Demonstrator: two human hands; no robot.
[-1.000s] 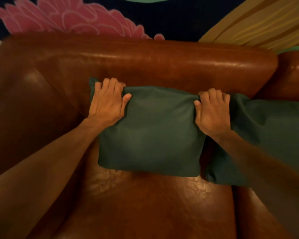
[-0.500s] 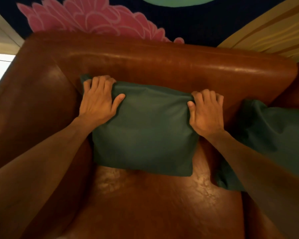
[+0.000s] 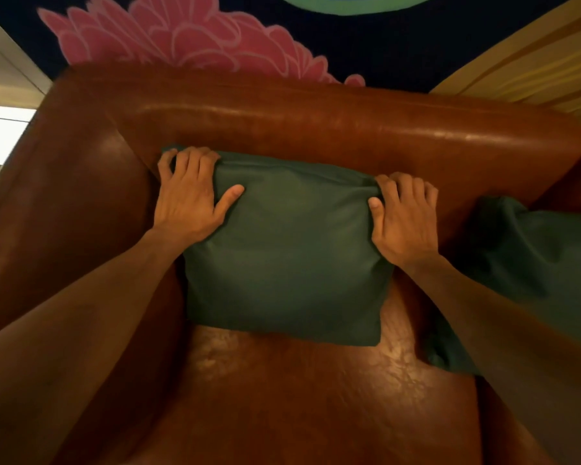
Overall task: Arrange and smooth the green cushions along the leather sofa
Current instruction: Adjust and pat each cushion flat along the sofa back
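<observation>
Head view: your left hand [image 3: 190, 196] and right hand [image 3: 405, 218] each clamp a top corner of the green cushion [image 3: 289, 256], fingers curled over the edge, thumbs pressed on its front face. Between your hands the dark, matte fabric lies mostly smooth, bunched into creases under your right fingers, and the cushion leans against the backrest of the leather sofa [image 3: 316, 129]. Beyond your right hand, a second green cushion [image 3: 530, 250] slumps, apart from the first.

brown leather sofa [image 3: 316, 407] carries two green cushions [image 3: 282, 256], [image 3: 537, 250].
</observation>
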